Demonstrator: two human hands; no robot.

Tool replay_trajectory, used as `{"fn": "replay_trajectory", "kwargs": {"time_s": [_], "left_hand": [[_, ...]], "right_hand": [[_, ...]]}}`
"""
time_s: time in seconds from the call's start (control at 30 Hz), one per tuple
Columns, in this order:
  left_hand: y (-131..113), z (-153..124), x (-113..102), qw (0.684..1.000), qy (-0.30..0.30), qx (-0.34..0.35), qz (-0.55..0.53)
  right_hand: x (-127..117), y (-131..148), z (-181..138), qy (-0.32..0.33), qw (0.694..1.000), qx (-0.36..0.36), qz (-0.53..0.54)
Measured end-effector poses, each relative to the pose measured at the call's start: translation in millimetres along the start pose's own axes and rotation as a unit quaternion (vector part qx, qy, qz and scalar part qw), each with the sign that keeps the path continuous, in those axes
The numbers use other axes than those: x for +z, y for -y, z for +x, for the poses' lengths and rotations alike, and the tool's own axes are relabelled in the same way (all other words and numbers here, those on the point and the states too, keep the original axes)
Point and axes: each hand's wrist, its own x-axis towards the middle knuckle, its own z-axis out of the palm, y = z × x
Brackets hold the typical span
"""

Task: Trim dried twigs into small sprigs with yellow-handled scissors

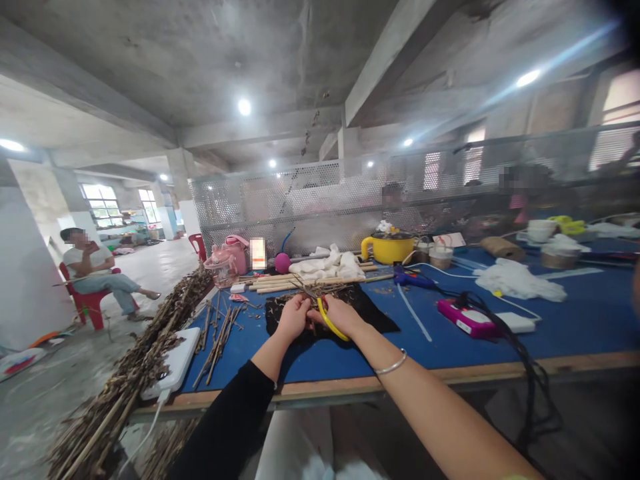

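Note:
My right hand (341, 313) is closed round yellow-handled scissors (327, 319), whose blades point toward the far left. My left hand (293, 316) is pinched on a thin brown twig (302, 288) right at the blades. Both hands hover over a black cloth (373, 313) strewn with small twig bits, lying on the blue table top (575, 320). A silver bangle (391, 365) circles my right wrist, and a black sleeve covers my left arm.
A bundle of dry sticks (145, 360) leans at the table's left end beside a white power bank (176, 357). Wooden rods (280, 283), white rags (333, 265), a yellow pot (387, 248), a blue glue gun (410, 277) and a pink device (465, 319) lie behind. A person (95, 273) sits far left.

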Motion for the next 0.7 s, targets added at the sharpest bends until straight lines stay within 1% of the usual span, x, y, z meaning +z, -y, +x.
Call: {"fn": "replay_trajectory", "kwargs": {"time_s": [0.07,0.13,0.27,0.47,0.7], "left_hand": [[0.7,0.1,-0.5,1.0,0.005,0.008,-0.002],[0.6,0.2,-0.4,1.0,0.01,0.009,-0.014],[1.6,1.4,0.0,1.0,0.001,0.011,-0.022],[4.5,3.2,-2.0,1.0,-0.013,0.006,-0.001],[1.6,1.5,-3.0,0.999,-0.026,0.008,0.024]], "right_hand": [[-1.0,0.7,0.3,0.009,1.0,0.012,-0.001],[-1.9,1.8,0.6,0.003,1.0,0.015,0.001],[-3.4,3.7,1.0,-0.001,1.0,0.021,0.01],[-5.6,5.2,0.1,0.009,0.999,0.029,0.029],[-4.9,5.4,0.4,0.014,0.999,0.031,0.029]]}}
